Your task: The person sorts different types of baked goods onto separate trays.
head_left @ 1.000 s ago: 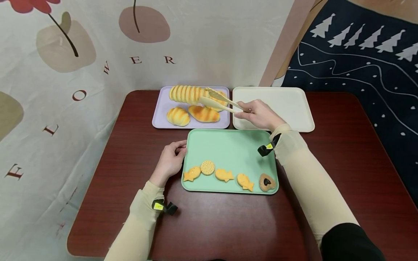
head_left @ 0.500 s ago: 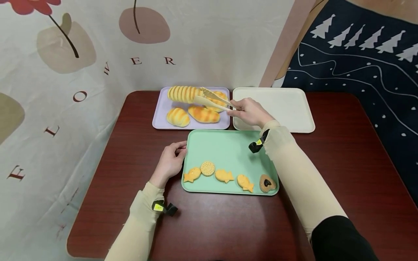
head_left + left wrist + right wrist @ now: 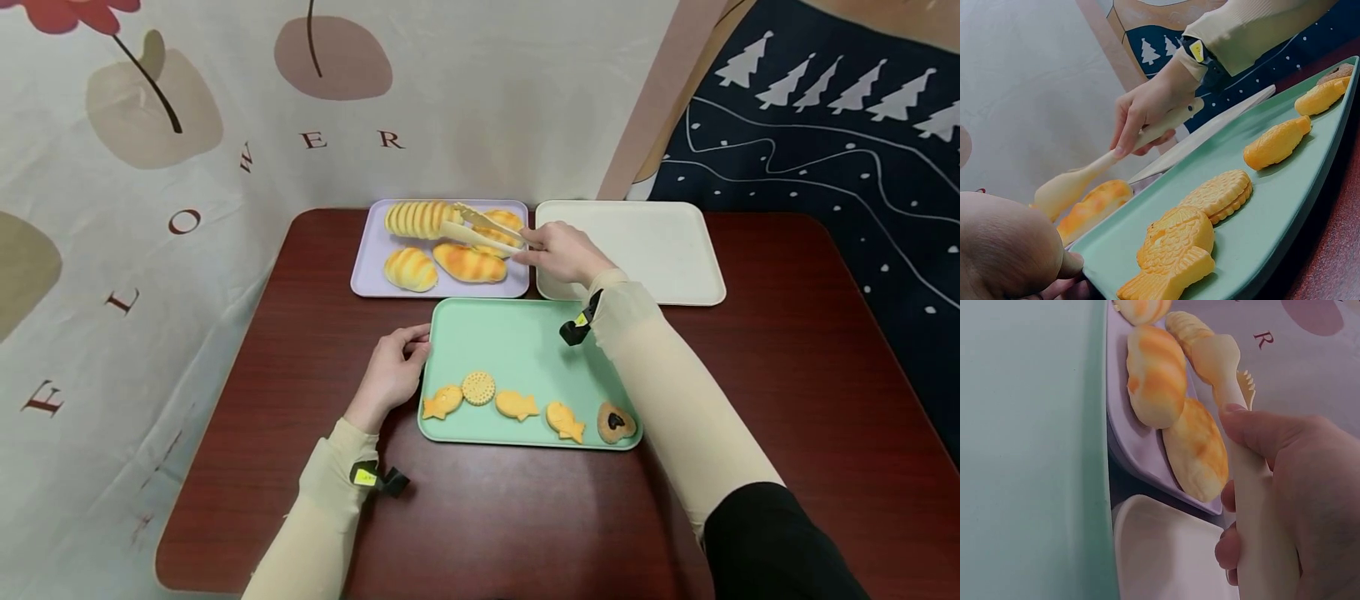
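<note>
My right hand [image 3: 567, 252] grips a pair of cream tongs [image 3: 1254, 506]. The tongs' tips are at the right end of a long ridged bread roll [image 3: 420, 220] on the purple tray [image 3: 367, 279]. Close by lie an oblong bread [image 3: 1157, 378], a rounded bread [image 3: 411, 269] and another bread [image 3: 1197, 453] partly behind the tongs. My left hand [image 3: 393, 371] holds the left edge of the green tray [image 3: 532, 333], thumb at its rim in the left wrist view. Along that tray's near side lie fish-shaped cookies [image 3: 517, 405], a round cookie [image 3: 1219, 195] and a heart-shaped cookie [image 3: 616, 422].
A white tray [image 3: 667, 250] stands right of the purple one, partly under my right hand. All the trays are on a dark red wooden table [image 3: 480, 517]. A printed curtain [image 3: 480, 100] hangs behind it, and a navy cloth with white trees [image 3: 795, 167] is at the right.
My right hand has moved left with the tongs. The long ridged roll has shifted slightly left and down on the purple tray. My left hand and the green tray have stayed put.
</note>
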`<state>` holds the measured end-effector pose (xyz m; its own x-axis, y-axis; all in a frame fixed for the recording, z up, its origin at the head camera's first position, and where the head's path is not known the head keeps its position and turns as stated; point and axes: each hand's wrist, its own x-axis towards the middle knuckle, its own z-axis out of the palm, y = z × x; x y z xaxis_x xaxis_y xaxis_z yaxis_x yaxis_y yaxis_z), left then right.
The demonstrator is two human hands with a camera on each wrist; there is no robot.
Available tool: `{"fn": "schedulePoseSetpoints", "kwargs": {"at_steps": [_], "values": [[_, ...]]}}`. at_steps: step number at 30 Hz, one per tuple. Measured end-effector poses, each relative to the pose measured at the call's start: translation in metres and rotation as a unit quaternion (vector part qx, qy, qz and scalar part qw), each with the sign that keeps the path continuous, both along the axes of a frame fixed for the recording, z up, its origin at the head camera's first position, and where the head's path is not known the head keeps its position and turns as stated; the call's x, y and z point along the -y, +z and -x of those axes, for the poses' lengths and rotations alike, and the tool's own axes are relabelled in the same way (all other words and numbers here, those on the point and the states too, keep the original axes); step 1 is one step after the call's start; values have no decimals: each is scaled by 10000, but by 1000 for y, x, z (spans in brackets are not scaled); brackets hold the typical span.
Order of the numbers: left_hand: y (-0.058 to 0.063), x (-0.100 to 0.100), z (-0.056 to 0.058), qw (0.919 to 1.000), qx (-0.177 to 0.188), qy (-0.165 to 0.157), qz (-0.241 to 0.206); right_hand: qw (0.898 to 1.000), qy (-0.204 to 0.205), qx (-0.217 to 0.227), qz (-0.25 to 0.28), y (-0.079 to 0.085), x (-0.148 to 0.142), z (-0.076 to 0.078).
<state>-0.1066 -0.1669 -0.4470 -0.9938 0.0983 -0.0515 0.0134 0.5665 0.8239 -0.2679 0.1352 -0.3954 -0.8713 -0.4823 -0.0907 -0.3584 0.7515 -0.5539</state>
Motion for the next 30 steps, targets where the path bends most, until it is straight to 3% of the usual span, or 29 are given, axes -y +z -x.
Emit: {"fn": "schedulePoseSetpoints", "kwargs": {"at_steps": [14, 30], "values": [[1, 0, 0, 10000, 5, -18, 1, 9985, 219, -113, -487, 0, 10, 9], [3, -1, -1, 10000, 7, 0, 5, 9983, 11, -4, -590, 4, 8, 5]]}}
